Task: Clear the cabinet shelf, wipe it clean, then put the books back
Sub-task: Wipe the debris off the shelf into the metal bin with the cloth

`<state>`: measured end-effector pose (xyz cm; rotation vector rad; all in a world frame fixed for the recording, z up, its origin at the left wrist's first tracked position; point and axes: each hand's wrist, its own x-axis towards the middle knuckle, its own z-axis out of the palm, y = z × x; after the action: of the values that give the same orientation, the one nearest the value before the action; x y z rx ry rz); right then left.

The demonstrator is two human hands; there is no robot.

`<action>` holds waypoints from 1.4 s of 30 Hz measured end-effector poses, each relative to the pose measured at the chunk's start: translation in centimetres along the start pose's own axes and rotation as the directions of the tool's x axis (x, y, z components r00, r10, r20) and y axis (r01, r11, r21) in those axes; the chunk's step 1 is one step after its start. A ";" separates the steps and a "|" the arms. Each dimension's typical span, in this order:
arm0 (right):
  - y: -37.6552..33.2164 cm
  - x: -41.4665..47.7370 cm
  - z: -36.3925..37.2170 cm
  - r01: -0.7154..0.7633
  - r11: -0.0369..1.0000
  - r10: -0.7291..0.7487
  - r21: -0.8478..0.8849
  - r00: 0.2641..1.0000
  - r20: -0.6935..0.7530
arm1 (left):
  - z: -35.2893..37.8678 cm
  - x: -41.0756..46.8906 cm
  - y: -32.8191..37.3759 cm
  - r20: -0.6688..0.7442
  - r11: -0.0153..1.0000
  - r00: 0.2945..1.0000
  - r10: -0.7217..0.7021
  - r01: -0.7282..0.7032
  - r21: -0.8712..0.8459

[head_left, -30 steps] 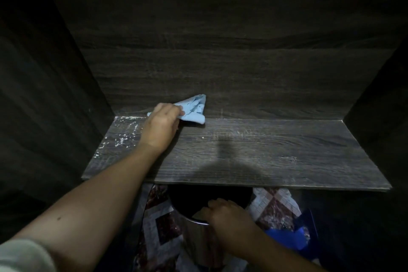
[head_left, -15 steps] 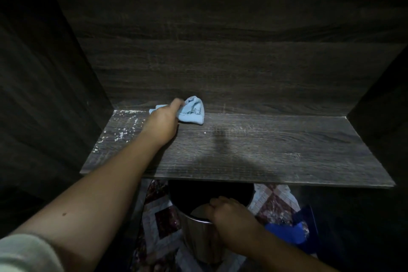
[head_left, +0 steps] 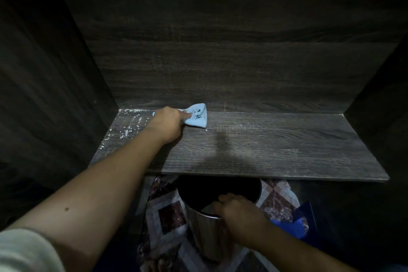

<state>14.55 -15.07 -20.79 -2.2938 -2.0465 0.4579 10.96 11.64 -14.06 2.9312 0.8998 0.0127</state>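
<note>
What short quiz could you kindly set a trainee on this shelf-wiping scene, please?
1. True or false: the left hand holds a blue cloth on the shelf.
2. The densest white specks lie at the shelf's: A left end, B middle, C right end.
3. What does the right hand grip?
Key: 1 true; 2 A; 3 the rim of the metal bin below the shelf.

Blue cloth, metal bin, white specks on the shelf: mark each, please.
Blue cloth (head_left: 197, 117): head view, crumpled middle.
Metal bin (head_left: 205, 236): head view, shiny side wall below the rim.
White specks (head_left: 125, 132): head view, cluster at the left end of the shelf (head_left: 265, 150).
</note>
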 end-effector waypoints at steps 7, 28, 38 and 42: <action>-0.1 -0.9 -0.1 -0.008 1.000 0.008 -0.008 1.000 0.001 | 0.3 -2.6 2.3 0.034 0.997 0.998 0.059 -0.061 0.053; 0.6 -2.5 0.2 0.011 0.999 -0.013 -0.040 0.999 -0.045 | -0.9 -5.8 6.0 -0.361 0.957 0.919 -0.159 0.053 -0.287; 1.8 -2.1 0.3 -0.003 1.000 0.004 0.006 0.998 -0.068 | 2.2 0.7 4.3 -0.123 0.984 0.989 0.082 -0.100 -0.145; 1.8 -2.1 0.4 0.015 1.000 -0.015 0.000 0.996 -0.087 | 2.2 0.2 3.5 -0.039 0.987 0.995 0.087 -0.091 -0.132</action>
<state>15.96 -17.45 -21.16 -2.2540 -2.0212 0.3515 13.19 8.70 -15.96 2.8515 0.7406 0.1223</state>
